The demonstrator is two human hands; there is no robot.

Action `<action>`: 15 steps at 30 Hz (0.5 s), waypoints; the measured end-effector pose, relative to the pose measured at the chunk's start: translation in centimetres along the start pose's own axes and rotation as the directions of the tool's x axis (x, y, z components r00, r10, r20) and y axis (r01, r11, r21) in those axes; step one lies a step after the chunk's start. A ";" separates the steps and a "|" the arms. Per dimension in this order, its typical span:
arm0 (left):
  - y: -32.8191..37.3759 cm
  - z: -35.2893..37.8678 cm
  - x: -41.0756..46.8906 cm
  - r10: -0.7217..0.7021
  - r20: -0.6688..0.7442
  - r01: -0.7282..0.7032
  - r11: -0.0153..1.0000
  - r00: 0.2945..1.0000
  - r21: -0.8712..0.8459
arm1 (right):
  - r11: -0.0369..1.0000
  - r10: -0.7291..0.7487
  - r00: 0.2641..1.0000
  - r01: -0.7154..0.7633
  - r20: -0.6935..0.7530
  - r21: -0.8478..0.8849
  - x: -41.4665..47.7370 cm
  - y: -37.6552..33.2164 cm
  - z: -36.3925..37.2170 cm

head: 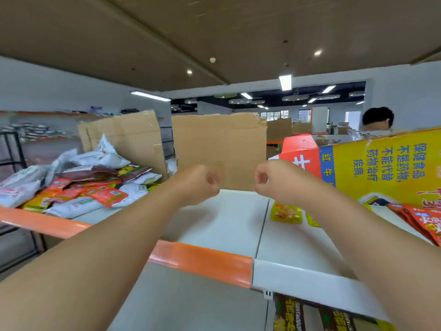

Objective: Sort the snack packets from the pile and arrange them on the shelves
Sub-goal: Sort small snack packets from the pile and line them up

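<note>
Above the white shelf (214, 225), the left hand (198, 185) and right hand (269, 182) reach out side by side, fingers curled, holding nothing. The pile of snack packets (78, 187) lies to the left on the shelf. The yellow box (386, 168) says "红牛" and "保健食品".

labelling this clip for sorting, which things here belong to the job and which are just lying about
Job:
pile of packets
shelf
yellow packets
red packets
brown packets on the lower shelf

Lying about:
cardboard sheets
yellow box
person behind
</note>
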State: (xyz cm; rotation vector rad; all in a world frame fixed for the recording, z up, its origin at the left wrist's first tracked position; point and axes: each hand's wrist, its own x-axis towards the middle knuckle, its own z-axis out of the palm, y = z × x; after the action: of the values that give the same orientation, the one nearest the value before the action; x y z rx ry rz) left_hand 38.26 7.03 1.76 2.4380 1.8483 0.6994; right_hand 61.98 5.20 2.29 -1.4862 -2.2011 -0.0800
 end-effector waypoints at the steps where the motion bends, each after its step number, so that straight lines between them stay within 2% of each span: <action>1: -1.1 -1.1 -0.6 -0.017 -0.027 0.018 0.999 0.999 0.036 | 1.000 -0.013 1.000 0.013 -0.001 -0.003 0.6 -0.9 -0.3; 5: -5.6 -4.5 -3.1 -0.083 -0.073 0.091 0.989 0.994 0.113 | 0.998 -0.065 0.998 0.065 0.011 -0.024 3.4 -4.8 -0.6; 10: -11.6 -6.9 -5.4 -0.135 -0.080 0.140 0.989 0.988 0.055 | 0.996 -0.081 0.992 0.085 0.094 -0.041 7.1 -9.3 1.3; 15: -17.5 -7.9 -5.7 -0.157 -0.029 0.158 0.987 0.987 0.040 | 0.992 -0.055 0.977 0.077 0.207 -0.100 9.3 -13.9 4.5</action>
State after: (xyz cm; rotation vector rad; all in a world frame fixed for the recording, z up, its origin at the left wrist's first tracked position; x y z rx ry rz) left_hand 18.38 5.11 2.24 2.2842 2.0579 0.6915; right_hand 45.34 8.95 5.14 -1.5388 -2.4452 -0.0712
